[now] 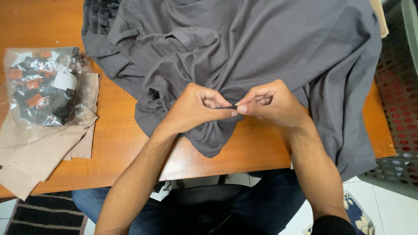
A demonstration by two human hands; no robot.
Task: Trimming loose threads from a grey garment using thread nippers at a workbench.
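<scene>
A grey garment lies bunched across the wooden table, one end hanging over the front right edge. My left hand and my right hand meet just above its lower fold. Between their pinched fingertips runs a thin, short black strip, held at both ends. Whether the strip is joined to the cloth cannot be made out.
A clear plastic bag of small black and orange tags rests on folded beige cloth at the table's left. A perforated plastic basket stands at the right, beside the table. My legs in blue jeans show below the table edge.
</scene>
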